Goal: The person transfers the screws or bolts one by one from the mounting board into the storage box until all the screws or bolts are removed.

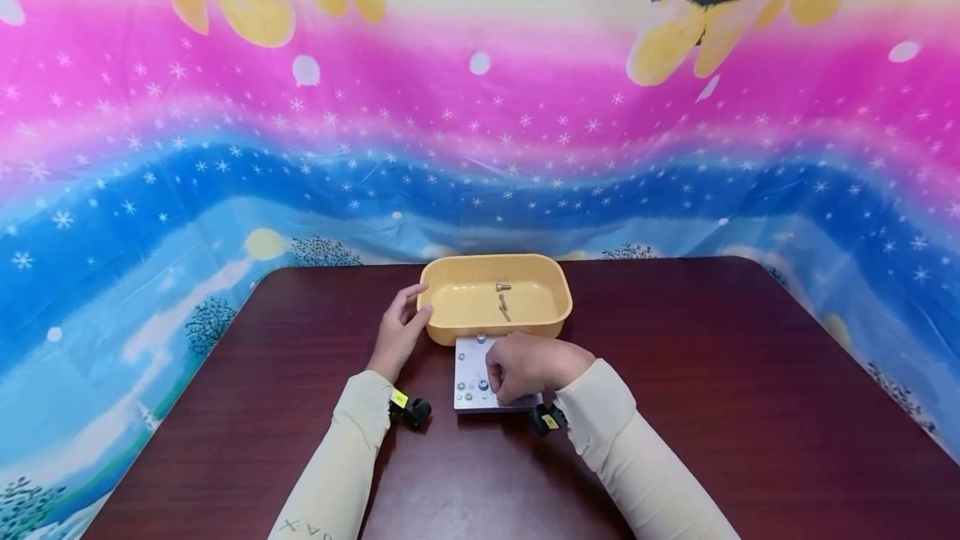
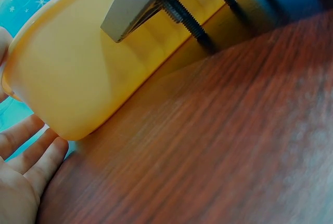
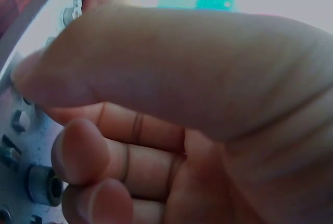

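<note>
A yellow plastic bin (image 1: 495, 330) stands near the table's far edge, with several bolts (image 1: 503, 307) lying in it. My left hand (image 1: 397, 336) touches the bin's left end, its fingers (image 2: 46, 164) fairly straight against the wall. In front of the bin is a silver metal plate (image 1: 468, 369) carrying several bolts and screws, among them a socket-head bolt (image 3: 44, 185). Threaded shanks (image 2: 184, 18) stick out beneath it. My right hand (image 1: 528, 365) is over the plate's right part, thumb and forefinger pinching a small bolt mostly hidden behind the thumb; the other fingers are curled.
The dark reddish wooden table (image 1: 712, 390) extends to both sides of the plate. A printed cloth (image 1: 480, 165) hangs behind and around it. Black wrist cameras (image 1: 416, 413) are strapped below both hands, the right one close to the plate's front right corner.
</note>
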Demonstrator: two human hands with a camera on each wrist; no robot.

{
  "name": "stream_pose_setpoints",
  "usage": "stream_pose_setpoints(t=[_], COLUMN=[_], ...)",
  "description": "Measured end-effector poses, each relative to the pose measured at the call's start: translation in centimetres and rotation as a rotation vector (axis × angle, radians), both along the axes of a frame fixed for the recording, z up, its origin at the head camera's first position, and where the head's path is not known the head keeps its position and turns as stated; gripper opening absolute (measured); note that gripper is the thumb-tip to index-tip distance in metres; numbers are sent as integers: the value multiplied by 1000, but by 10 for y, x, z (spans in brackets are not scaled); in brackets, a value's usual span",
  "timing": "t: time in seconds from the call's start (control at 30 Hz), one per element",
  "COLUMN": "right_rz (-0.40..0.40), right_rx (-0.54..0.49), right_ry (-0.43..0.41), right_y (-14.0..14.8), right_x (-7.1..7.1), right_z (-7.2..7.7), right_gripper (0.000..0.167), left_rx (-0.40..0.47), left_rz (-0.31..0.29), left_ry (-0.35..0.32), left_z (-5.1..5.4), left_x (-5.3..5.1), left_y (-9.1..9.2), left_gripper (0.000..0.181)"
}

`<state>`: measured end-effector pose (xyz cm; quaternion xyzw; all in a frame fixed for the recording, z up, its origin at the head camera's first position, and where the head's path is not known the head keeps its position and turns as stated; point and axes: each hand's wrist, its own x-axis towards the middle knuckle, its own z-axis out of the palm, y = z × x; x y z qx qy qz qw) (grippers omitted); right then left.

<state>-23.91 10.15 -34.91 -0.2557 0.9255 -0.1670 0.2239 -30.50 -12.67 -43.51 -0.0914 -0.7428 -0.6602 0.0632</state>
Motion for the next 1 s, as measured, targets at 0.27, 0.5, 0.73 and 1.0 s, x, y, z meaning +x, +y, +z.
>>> stream_pose_setpoints(t=[0.27, 0.5, 0.73, 1.0], right_rz=[-2, -20, -20, -22], right_rx=[3, 19, 16, 13], right_ry=[2, 17, 47, 58], right_y=[-2, -2, -3, -3], right_x=[1, 2, 3, 3], right_z=[1, 1, 2, 3], right_gripper=[13, 14, 15, 15], left_rx=[-2, 2, -7, 8], left_rz=[-1, 2, 5, 5], left_ry=[-9, -15, -13, -12], left_z=[0, 0, 0, -16], left_x=[1, 0, 0, -14], left_y=[-1, -1, -1, -4], left_gripper=[49, 49, 48, 46])
